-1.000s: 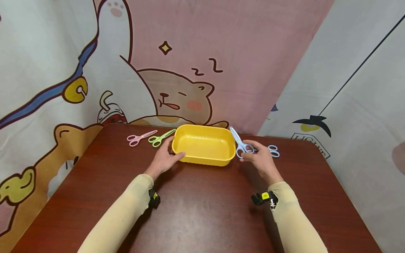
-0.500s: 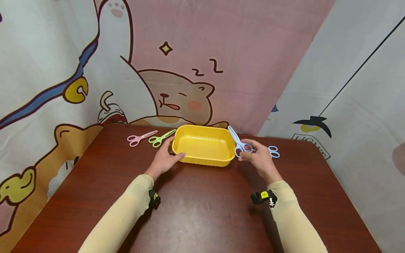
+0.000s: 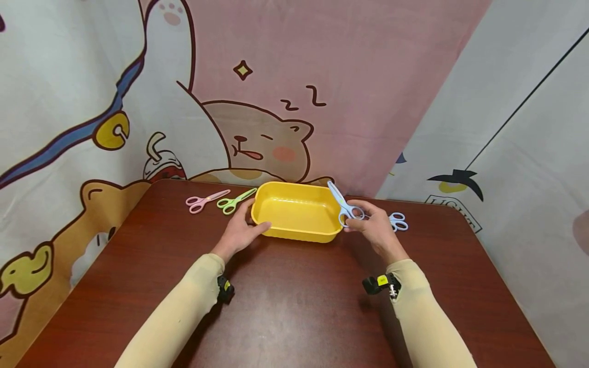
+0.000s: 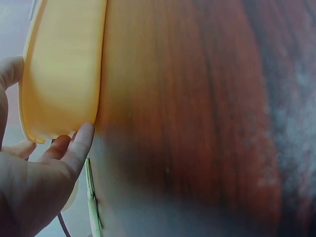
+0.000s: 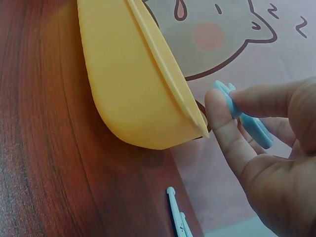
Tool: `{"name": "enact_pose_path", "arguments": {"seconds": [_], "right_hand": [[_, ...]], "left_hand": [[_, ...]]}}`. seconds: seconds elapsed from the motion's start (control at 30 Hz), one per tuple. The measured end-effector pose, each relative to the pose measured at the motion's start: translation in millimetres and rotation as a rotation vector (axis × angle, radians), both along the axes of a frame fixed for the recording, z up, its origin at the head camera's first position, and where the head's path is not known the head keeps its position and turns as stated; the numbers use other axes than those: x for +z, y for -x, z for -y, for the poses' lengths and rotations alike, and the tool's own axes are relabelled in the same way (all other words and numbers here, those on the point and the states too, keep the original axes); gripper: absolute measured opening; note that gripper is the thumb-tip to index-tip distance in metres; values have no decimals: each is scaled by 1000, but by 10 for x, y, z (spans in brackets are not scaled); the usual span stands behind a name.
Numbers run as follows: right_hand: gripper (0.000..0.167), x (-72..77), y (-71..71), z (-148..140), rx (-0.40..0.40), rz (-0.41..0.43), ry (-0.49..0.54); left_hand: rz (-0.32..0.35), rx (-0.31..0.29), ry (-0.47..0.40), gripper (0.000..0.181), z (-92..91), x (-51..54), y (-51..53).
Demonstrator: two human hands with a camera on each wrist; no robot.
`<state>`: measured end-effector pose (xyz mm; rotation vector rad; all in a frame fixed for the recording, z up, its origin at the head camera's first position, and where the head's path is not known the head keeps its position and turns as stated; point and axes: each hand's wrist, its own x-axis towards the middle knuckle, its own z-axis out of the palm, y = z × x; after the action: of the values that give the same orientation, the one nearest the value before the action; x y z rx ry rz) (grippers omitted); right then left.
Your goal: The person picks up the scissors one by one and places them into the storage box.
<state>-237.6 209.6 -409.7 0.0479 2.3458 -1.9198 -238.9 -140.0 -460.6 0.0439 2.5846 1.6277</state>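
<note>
A yellow plastic basket [image 3: 296, 232] stands on the brown table, its long side toward me. My left hand [image 3: 238, 232] holds its left end, the thumb [image 4: 14, 71] at the front and the other fingers spread around the end. In my right hand [image 3: 379, 230] a pair of light blue scissors [image 3: 338, 195] is pinched by the handle loops, blades pointing up and away. The scissors are raised at the basket's right rim, and the right wrist view shows a blue loop [image 5: 255, 131] between thumb and fingers.
Pink scissors [image 3: 207, 200] and green scissors [image 3: 236, 201] lie left of the basket. Another blue pair [image 3: 398, 221] lies behind my right hand, partly hidden. A printed cloth [image 3: 359, 102] hangs behind the table's far edge.
My right hand has moved slightly left and up with the blue scissors, bringing the blades over the basket's right rim. The left hand and basket stay in place.
</note>
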Motion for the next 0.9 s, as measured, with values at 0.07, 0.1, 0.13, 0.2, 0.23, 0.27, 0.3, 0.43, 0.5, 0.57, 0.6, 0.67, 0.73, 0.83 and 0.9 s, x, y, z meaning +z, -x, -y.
{"name": "enact_pose_path", "arguments": {"seconds": [0.07,0.1,0.13,0.2,0.23,0.27,0.3,0.43,0.5,0.57,0.6,0.67,0.73,0.83,0.9], "right_hand": [[56,9,8,13,0,0,-13],[56,12,13,17,0,-2,-20],[57,15,17,23,0,-4,-28],[58,20,24,37,-2,-8,-37],[59,22,27,44,-2,-12,-41],[59,24,31,51,0,-18,-44],[58,26,35,58,0,-21,-41],[57,36,48,85,8,-30,-50],[56,44,57,97,8,-31,-57],[56,53,68,107,8,-30,-67],[56,57,71,112,9,-31,-71],[56,61,83,117,10,-29,-72],[55,67,92,126,12,-33,-72],[56,77,108,139,15,-38,-70],[56,88,115,151,16,-41,-72]], "left_hand": [[-3,0,3,91,2,-1,-1],[-4,1,5,91,1,-2,2],[-6,3,8,91,1,-4,4],[-6,6,15,92,5,-7,3],[-7,8,16,92,7,-10,6],[-9,6,11,92,7,-11,5],[-11,3,4,92,6,-11,5],[-21,-7,-24,91,6,-9,5],[-24,-9,-32,91,5,-1,0],[-25,-8,-32,91,7,0,4],[-26,-8,-32,90,7,-2,8],[-24,-8,-31,90,4,1,9],[-23,-7,-31,90,5,-5,16],[-19,-5,-28,90,1,-4,16],[-17,-4,-28,90,0,-4,15]]}}
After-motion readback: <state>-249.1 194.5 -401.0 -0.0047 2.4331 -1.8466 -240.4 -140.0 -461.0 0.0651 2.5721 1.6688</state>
